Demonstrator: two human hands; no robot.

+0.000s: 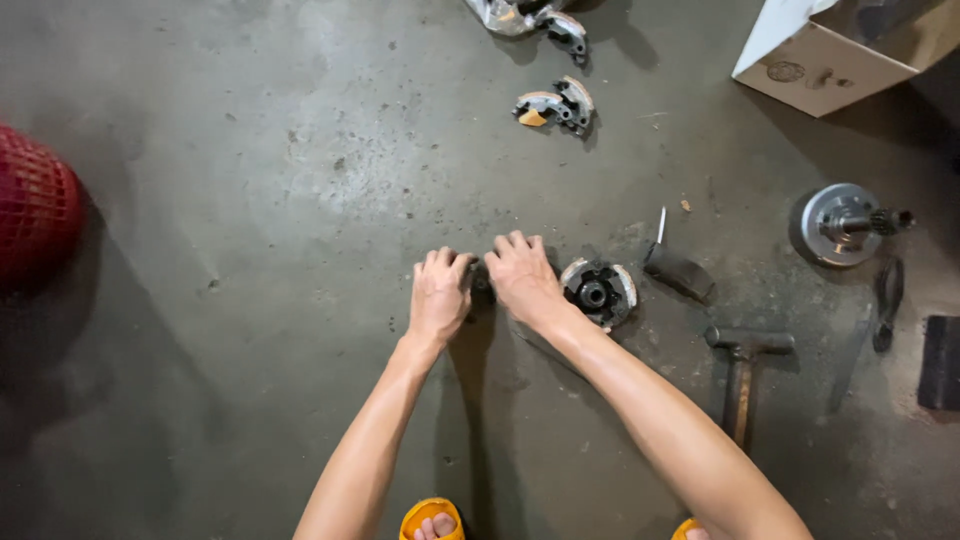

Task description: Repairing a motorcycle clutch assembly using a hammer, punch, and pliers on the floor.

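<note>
Two bare arms reach forward over a stained concrete floor (250, 200), forearms converging from 6 o'clock toward the middle of the view, where both hands meet knuckles-up around a small dark part (481, 282) pinched between them. The left hand (440, 297) curls its fingers down onto the part's left side, wrist straight and low; the right hand (522, 277) arches over from 4 o'clock, its fingers bent and pressed on the same piece, so each grip is closed narrowly on that part, most of which is hidden under the fingers. Just beside the right hand, at 3 o'clock, lies a round clutch assembly (598, 291) with pale shoes around a black hub. Farther along at 3 o'clock rest a dark-handled tool (676, 268) with a thin metal blade and, below it, a hammer (743, 362) with its head toward the hands. A metal pulley disc (842, 224) with a short shaft sits well apart at 2 o'clock, a cardboard box (822, 55) beyond it. At 12 o'clock lie a pair of loose clutch shoes (556, 106) and more metal parts (525, 17) at the frame's edge. A red mesh ball (35, 205) sits at 9 o'clock, and yellow sandals (431, 518) show at 6 o'clock.
</note>
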